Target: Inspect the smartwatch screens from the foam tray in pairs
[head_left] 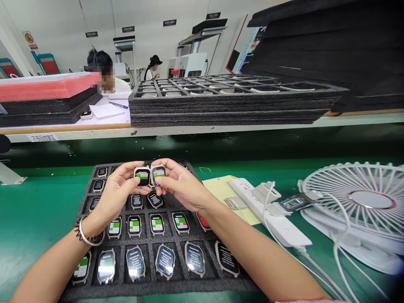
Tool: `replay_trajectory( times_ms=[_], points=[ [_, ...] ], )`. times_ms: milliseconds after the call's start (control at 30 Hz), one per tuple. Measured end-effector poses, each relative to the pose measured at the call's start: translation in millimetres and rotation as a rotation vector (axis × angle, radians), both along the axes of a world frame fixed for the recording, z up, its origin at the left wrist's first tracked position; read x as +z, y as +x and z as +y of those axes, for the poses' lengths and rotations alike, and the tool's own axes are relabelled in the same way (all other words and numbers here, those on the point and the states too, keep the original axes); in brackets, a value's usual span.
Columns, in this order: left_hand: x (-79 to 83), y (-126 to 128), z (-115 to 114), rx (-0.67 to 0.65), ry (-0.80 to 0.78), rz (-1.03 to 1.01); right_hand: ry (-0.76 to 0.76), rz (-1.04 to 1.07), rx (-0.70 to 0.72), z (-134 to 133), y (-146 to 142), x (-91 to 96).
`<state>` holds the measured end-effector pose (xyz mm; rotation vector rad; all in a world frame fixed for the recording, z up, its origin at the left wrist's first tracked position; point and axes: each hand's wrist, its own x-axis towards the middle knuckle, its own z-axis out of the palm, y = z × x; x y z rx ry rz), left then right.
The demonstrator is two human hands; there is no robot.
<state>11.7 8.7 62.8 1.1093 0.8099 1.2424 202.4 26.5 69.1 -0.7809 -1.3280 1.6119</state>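
At far left, on the raised shelf (82, 131), a pink-and-black foam stack (50, 88); just right of it, a lone smartwatch (86, 115), white paper (105, 111) and a blue pen (118, 104). Nearer, on the green mat (38, 202), a gridded black foam tray (151, 288) with rows of strapless watch heads (134, 225), some screens green-and-white, others text on black. Above the tray's far part, grasps the left watch head (143, 172) between thumb and fingers of the left hand (118, 187). Just beside it, likewise grasps the right watch head (158, 171) in the right hand (183, 185); displays green-and-white blocks on both. Beyond, on the shelf, stacked black trays (221, 110). Farther right, on the mat, a yellow sheet (219, 189), a white power strip (284, 227) and a round white fan (372, 200).
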Motion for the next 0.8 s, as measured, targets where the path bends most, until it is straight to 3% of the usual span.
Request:
replay_trajectory(
  times_ms=[433,667,800],
  points=[
    [0.8,0.1,3.4,0.007,-0.041,-0.025,-0.006,-0.019,0.001,0.2,-1.0,2.0],
    [-1.4,-1.2,4.9,0.028,-0.057,-0.059,-0.030,0.044,0.004,7.2,-1.5,-7.6],
    [12.4,-2.2,9.4,0.008,-0.019,-0.054,0.015,0.029,-0.017,16.0,2.4,1.4]
  ],
)
